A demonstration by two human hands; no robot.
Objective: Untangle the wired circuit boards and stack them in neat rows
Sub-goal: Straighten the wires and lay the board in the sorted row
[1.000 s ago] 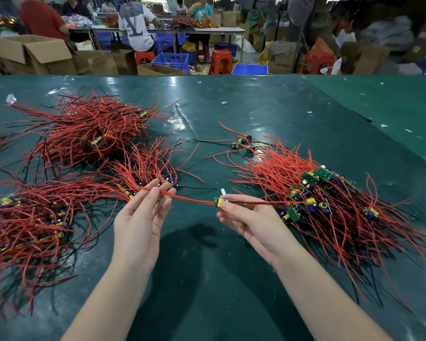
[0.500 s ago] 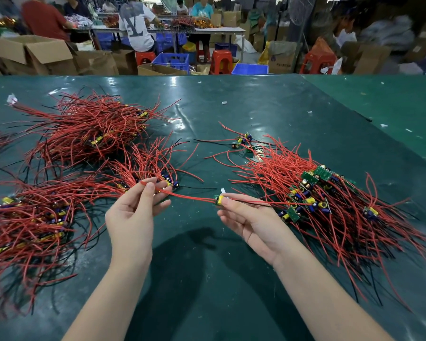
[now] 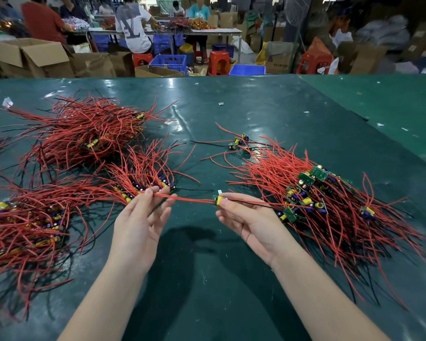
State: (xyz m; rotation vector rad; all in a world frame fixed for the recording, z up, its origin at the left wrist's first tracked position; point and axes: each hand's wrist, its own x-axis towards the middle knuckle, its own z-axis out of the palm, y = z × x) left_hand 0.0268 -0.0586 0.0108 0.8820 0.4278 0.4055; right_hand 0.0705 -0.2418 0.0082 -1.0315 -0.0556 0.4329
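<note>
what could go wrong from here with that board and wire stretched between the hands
1. The right hand pinches one small board whose wires trail back into the tangled pile on the right; pulling could drag neighbouring boards along.
2. The left hand holds the red wire taut at its fingertips; a hard tug might strain the wire where it joins the board.
3. The left hand sits right by the sorted row, so a slip could scatter it.
</note>
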